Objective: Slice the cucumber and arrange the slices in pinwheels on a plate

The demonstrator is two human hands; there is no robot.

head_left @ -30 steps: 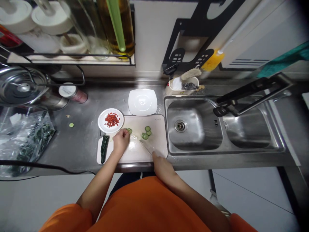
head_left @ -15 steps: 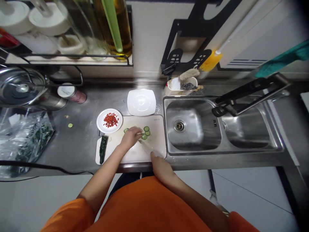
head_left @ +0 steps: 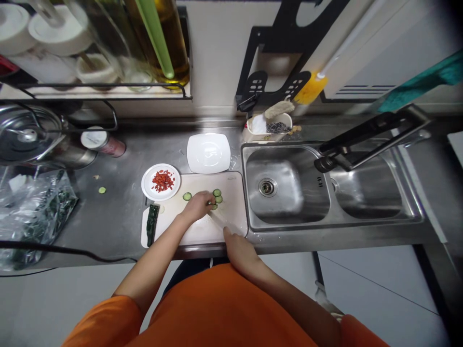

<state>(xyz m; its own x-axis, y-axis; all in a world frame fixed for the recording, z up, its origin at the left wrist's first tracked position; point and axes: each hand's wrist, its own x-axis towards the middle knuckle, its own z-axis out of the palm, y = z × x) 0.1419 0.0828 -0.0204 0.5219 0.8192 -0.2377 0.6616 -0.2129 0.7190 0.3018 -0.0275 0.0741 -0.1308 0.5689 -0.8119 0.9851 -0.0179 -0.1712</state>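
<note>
My left hand (head_left: pixel 198 206) is over the middle of the white cutting board (head_left: pixel 231 193), its fingertips pinched at a cucumber slice (head_left: pixel 214 207). Right beside these fingers lie more round cucumber slices (head_left: pixel 217 193), and a single slice (head_left: pixel 187 196) is on the other side of the hand. My right hand (head_left: pixel 243 251), at the board's front edge, is closed round a knife; the thin blade (head_left: pixel 219 221) points toward my left fingertips, its handle hidden in the hand. A dark green piece of cucumber (head_left: pixel 152 225) lies at the board's left end.
Behind the board stand a small plate of red berries (head_left: pixel 147 187) and a white square dish (head_left: pixel 209 153). A double sink (head_left: pixel 289 226) with a black faucet (head_left: pixel 356 140) is to the right. A plastic bag of greens (head_left: pixel 39 212) and a lidded pot (head_left: pixel 77 156) are left.
My left fingers have lowered slightly onto the cucumber slice nearest me. The knife hand has barely moved. The whole view has shifted slightly.
</note>
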